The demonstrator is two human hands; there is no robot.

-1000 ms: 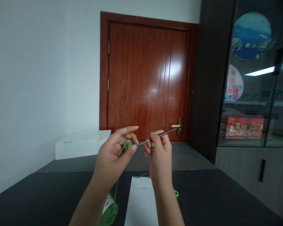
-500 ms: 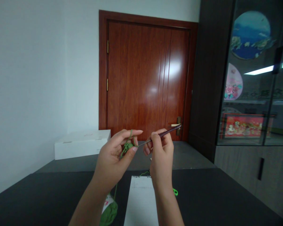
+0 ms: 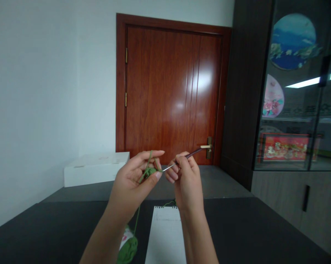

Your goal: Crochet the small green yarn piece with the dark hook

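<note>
A small green crochet piece (image 3: 150,171) is pinched between the thumb and fingertips of the left hand (image 3: 129,180), with green yarn (image 3: 149,158) looped over the raised forefinger. The right hand (image 3: 188,180) is closed in a pencil-like grip around a slim dark crochet hook (image 3: 189,156), whose metal tip is held just beside the piece, at the hand's 9 o'clock. The hook's shaft points toward 2 o'clock.

A strand is led down from the left hand to a green yarn ball (image 3: 128,250) at its 6 o'clock, on a black table (image 3: 58,227). A white spiral notepad (image 3: 165,234) is laid at 7 o'clock from the right hand. A white box (image 3: 95,169) is seen at 10 o'clock from the left hand, a reddish wooden door (image 3: 168,88) at 12 o'clock, and a glass-fronted cabinet (image 3: 288,102) at 2 o'clock.
</note>
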